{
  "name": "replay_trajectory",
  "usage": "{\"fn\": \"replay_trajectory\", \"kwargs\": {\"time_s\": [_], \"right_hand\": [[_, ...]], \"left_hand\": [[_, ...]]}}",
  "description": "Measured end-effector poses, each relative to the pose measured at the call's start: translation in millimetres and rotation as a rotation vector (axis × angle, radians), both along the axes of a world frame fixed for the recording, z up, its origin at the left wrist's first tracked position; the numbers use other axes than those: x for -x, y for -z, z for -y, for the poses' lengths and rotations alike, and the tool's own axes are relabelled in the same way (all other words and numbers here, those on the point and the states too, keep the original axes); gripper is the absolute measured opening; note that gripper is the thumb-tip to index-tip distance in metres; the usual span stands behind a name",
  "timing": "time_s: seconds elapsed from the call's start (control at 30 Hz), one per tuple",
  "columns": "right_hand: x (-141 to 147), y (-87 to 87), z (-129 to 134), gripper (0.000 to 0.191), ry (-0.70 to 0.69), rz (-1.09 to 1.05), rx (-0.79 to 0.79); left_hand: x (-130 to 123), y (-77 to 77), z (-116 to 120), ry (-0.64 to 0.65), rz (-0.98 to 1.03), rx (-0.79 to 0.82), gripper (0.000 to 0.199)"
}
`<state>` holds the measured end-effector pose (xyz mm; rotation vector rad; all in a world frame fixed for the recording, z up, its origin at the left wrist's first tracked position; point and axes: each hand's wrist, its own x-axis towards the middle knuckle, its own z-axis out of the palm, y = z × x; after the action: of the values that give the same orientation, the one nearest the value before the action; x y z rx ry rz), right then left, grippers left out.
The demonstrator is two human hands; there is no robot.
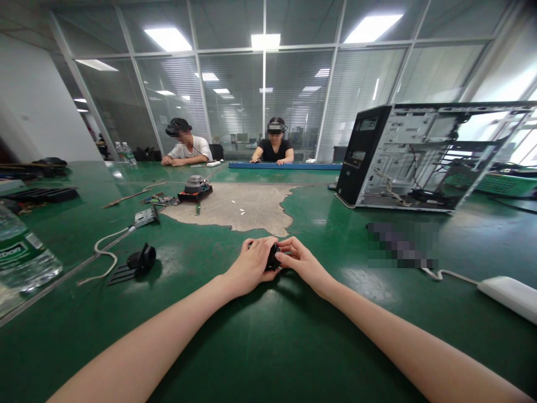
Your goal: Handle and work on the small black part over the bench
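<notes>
A small black part (272, 258) is held just above the green table (268, 347), near the middle of the view. My left hand (253, 258) wraps over it from the left, with its fingers across the top and the thumb below. From the right, my right hand (302, 262) pinches the part's edge with its thumb and fingertips. Both hands cover most of the part, so its exact kind cannot be made out.
An open computer case (368, 159) stands at the right, behind a white power strip (509, 298). Left lie a black plastic piece (142, 257), a metal bracket with a cable (146, 216), a cooler-like part (196, 187) and a water bottle (27, 252). Two people sit opposite.
</notes>
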<state>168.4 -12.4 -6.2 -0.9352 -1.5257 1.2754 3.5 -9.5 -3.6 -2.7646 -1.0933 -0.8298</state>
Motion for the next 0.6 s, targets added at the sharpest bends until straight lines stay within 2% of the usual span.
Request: {"fn": "replay_trajectory", "kwargs": {"time_s": [0.17,0.37,0.6], "right_hand": [[-1.2,1.6,-2.1,0.03,-0.002,0.02,0.031],[-0.7,-2.9,2.3,0.033,-0.055,-0.012,-0.011],[3.3,2.9,-0.8,0.027,0.018,0.03,-0.012]], "left_hand": [[-0.2,0.1,0.1,-0.006,-0.005,-0.001,0.056],[-0.5,-0.4,0.1,-0.013,-0.018,0.0,0.054],[0.4,1.1,-0.9,-0.004,-0.005,-0.005,0.055]]}}
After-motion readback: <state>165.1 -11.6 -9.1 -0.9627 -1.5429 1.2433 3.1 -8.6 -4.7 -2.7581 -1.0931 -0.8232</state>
